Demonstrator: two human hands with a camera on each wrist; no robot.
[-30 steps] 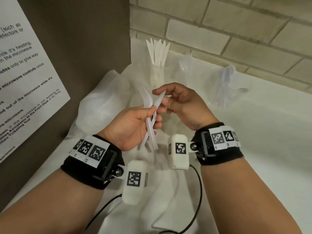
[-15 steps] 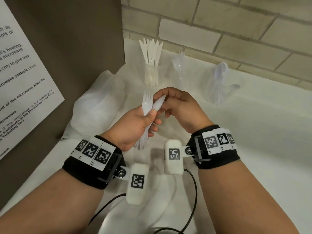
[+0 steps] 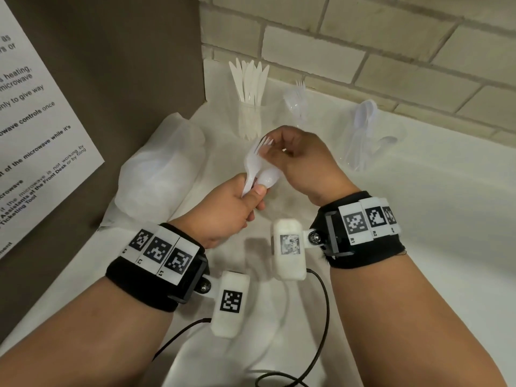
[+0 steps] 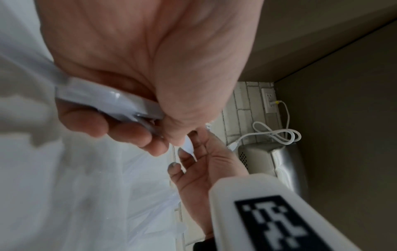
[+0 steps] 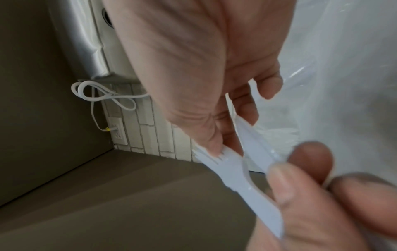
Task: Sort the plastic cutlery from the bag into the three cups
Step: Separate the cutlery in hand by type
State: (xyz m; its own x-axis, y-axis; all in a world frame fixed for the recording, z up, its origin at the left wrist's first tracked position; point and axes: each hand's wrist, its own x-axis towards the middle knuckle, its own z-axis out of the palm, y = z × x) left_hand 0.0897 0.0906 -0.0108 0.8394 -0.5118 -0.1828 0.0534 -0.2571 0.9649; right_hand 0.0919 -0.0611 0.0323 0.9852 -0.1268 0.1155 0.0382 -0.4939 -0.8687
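Note:
My left hand grips a small bundle of white plastic cutlery by the handles. From it a fork sticks up, and a spoon bowl lies by the thumb. My right hand pinches the fork's tines, and a second white piece lies alongside. Three clear cups stand at the back: one with knives, one with forks, one with spoons. The translucent bag lies at the left.
A brown panel with a paper notice walls off the left side. A brick wall closes the back behind the cups. Black cables trail over the white counter near the front edge.
My right fingers have moved from the flat white piece up to the fork's tines. The bundle has turned in my left hand and a spoon bowl now shows by the thumb.

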